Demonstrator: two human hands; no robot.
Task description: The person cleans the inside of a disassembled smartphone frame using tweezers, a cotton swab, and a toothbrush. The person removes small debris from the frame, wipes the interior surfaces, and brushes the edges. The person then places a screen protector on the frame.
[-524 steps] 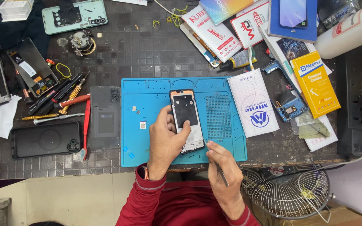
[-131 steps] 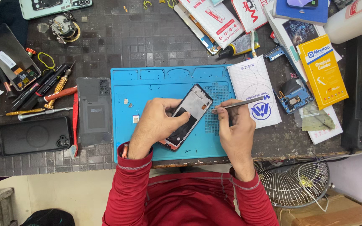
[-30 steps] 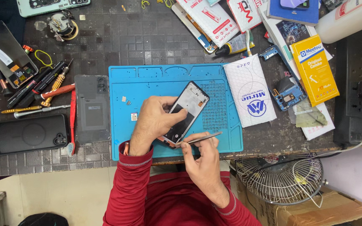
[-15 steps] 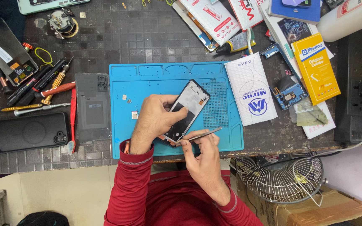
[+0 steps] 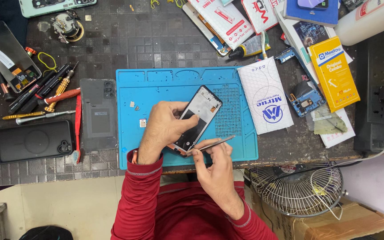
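Note:
An opened phone frame (image 5: 201, 111) lies tilted on the blue work mat (image 5: 156, 84). My left hand (image 5: 163, 126) grips it from the left, thumb across its middle. My right hand (image 5: 212, 162) holds metal tweezers (image 5: 214, 144) at the phone's near lower edge, the tips touching that end. Both sleeves are red.
A grey phone back cover (image 5: 98, 113) and a black phone case (image 5: 31, 141) lie left of the mat, with screwdrivers and tools (image 5: 41, 95) beyond. A white packet (image 5: 265, 95), a circuit board (image 5: 305, 98), boxes and a yellow box (image 5: 334, 73) sit right. A wire fan (image 5: 296, 191) stands below the table edge.
Since about four seconds ago my right hand has moved with the tweezers from the phone's upper right to its near lower end. In the last second little has shifted.

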